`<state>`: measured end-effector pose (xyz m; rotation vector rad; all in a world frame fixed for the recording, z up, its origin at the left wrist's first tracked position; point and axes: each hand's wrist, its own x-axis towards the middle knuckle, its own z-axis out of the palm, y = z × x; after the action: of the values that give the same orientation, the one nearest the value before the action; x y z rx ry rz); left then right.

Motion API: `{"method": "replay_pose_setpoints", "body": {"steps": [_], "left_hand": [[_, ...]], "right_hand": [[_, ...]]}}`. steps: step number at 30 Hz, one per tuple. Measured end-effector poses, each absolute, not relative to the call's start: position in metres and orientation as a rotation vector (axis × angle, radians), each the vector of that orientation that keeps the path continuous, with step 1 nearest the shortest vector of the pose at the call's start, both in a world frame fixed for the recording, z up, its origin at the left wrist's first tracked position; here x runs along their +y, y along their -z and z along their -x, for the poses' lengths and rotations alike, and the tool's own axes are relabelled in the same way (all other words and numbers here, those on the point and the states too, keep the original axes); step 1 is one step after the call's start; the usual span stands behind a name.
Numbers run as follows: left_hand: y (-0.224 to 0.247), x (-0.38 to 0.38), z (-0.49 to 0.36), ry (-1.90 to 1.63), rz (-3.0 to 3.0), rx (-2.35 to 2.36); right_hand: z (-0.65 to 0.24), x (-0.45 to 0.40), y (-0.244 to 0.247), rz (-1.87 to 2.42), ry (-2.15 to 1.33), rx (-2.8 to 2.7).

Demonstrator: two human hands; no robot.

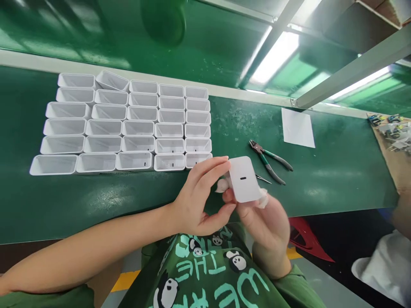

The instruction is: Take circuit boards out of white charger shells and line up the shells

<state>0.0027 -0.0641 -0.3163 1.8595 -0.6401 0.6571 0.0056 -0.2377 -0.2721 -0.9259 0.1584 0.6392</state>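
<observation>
A white box-shaped housing (244,188) with a small dark slot in its end face is held over the front edge of the green table. My left hand (204,196) grips its left side, fingers at the upper corner and thumb at the lower one. From below and the right, my right hand (265,222) supports the same housing, its fingers partly hidden behind it. White coverings show on some right fingertips. Left of the hands, several open white housings (98,162) lie in rows on the table (112,196).
Pliers (268,162) with dark green handles and a thin pointed tool (263,179) lie right of the housing. Farther back is a white paper sheet (298,128). Small parts (394,132) sit on cardboard at the far right, near another person's arm (403,214).
</observation>
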Motion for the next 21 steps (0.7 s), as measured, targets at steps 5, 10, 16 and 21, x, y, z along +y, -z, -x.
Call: {"method": "replay_pose_setpoints", "body": {"steps": [5,10,16,21], "left_hand": [[0.323,-0.068,0.004,-0.616,-1.792,-0.707],[0.329,-0.072,0.004,-0.718,-1.859,-0.844],[0.343,-0.078,-0.004,-0.925,-1.951,-0.991],[0.367,-0.089,-0.015,-1.039,-1.979,-1.020]], "right_hand": [[-0.114,-0.265,0.256,1.443,-0.052,-0.073],[-0.255,-0.252,0.268,2.298,0.250,-0.176],[-0.314,-0.201,0.304,2.422,0.310,-0.207],[-0.314,-0.192,0.298,2.464,0.327,-0.251]]}}
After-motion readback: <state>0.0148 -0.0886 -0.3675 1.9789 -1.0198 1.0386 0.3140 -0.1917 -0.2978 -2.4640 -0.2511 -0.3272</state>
